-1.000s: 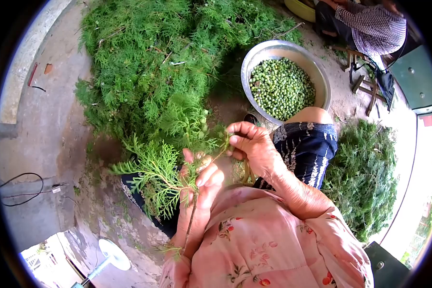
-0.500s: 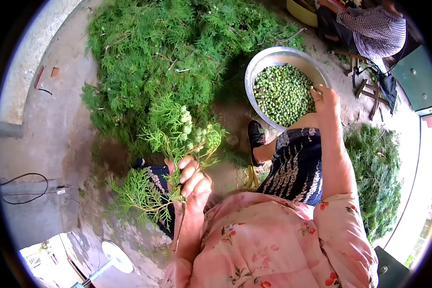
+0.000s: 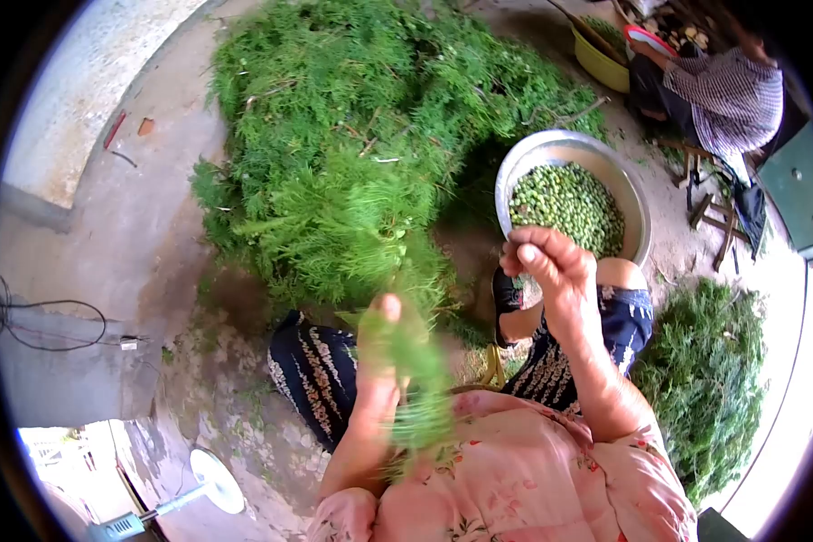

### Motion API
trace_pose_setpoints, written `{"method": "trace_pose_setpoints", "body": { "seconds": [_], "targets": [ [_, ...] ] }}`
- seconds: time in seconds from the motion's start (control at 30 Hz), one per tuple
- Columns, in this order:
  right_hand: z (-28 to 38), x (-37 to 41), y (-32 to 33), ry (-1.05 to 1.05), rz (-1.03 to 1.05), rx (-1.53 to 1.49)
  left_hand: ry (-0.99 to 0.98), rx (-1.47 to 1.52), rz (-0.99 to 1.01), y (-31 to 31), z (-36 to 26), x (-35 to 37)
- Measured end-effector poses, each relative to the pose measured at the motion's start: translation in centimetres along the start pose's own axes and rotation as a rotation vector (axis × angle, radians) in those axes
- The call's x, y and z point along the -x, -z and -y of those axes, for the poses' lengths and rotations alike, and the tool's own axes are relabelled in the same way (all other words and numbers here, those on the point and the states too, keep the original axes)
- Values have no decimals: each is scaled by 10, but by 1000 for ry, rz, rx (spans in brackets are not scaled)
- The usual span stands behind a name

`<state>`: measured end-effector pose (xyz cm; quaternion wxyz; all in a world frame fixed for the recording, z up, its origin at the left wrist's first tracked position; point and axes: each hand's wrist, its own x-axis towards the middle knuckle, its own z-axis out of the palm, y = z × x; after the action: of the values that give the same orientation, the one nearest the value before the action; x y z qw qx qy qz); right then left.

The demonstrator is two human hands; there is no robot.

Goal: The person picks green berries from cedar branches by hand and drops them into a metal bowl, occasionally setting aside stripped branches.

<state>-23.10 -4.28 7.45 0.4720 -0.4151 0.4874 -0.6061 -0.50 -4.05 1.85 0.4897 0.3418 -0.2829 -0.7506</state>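
Note:
My left hand (image 3: 379,348) is closed around a leafy green conifer branch (image 3: 420,388), smeared by motion. Its sprays stick out above and below the fist. My right hand (image 3: 556,266) is raised at the near rim of a wide metal basin (image 3: 640,203), fingers curled in and thumb close to them; whether anything small sits in them is hidden. Small round green cones (image 3: 565,199) cover the basin's bottom. Beyond my left hand lies a big heap of cut conifer branches (image 3: 334,135).
Another person in a checked shirt (image 3: 732,99) sits at the upper right beside a yellow tub (image 3: 596,63). A wooden stool (image 3: 718,217) stands near them. More branches (image 3: 700,370) lie at right. A fan (image 3: 215,481) is at lower left, below a black cable (image 3: 50,334).
My right hand has come from the basin's right rim back toward my left hand. The branch in my left hand has swung and turned, its cones no longer distinct. The view has shifted.

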Motion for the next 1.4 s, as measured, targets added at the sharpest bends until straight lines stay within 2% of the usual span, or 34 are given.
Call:
{"method": "trace_pose_setpoints", "body": {
  "seconds": [0.03,0.1,0.17,0.23,0.37,0.47,0.5,0.57,0.63,0.7,0.8,0.9,0.97,1.03,1.17,1.2,1.27,1.33,1.37,1.4],
  "targets": [
    [1,4,-7,35,12,-14,-22,-206,-328,-28,-13,3],
    [-2,7,-11,83,0,-95,-210,-346,-347,-21,-12,-12],
    [0,7,-11,96,-3,-44,-312,-516,-352,-23,-17,-14],
    [1,6,-13,31,-15,-95,-458,-781,-334,-15,-16,-18],
    [-3,6,-23,14,-13,-21,-368,-732,-348,-22,-17,-13],
    [-22,8,-39,52,106,174,-367,-792,-383,-29,-12,-13],
    [-29,10,-47,75,148,232,-470,-928,-390,-25,-6,-14],
    [-41,12,-58,-5,214,253,-688,-1198,-397,-17,4,-19],
    [-48,14,-66,42,219,281,-770,-1315,-377,-18,4,-17],
    [-49,14,-72,1,203,303,-882,-1460,-366,-21,3,-14],
    [-60,10,-78,-51,145,244,-736,-1523,-325,-35,1,-8],
    [-48,8,-75,-263,158,76,-677,-1548,-264,-38,3,-7],
    [-58,5,-72,-424,90,-240,-672,-1586,-211,-38,3,-5],
    [-57,4,-66,-471,98,-340,-609,-1642,-166,-39,3,-1],
    [-69,6,-59,-437,81,-323,-653,-1683,-160,-41,0,5],
    [-61,6,-59,-514,43,-367,-666,-1671,-164,-42,-2,7],
    [-64,5,-57,-484,6,-461,-703,-1637,-181,-42,-5,9],
    [-67,4,-53,-519,-89,-473,-801,-1607,-238,-37,-5,10],
    [-65,4,-53,-444,-101,-573,-851,-1615,-265,-32,-3,10],
    [-69,4,-52,-455,-95,-603,-784,-1606,-245,-35,-5,13]
  ]
}}
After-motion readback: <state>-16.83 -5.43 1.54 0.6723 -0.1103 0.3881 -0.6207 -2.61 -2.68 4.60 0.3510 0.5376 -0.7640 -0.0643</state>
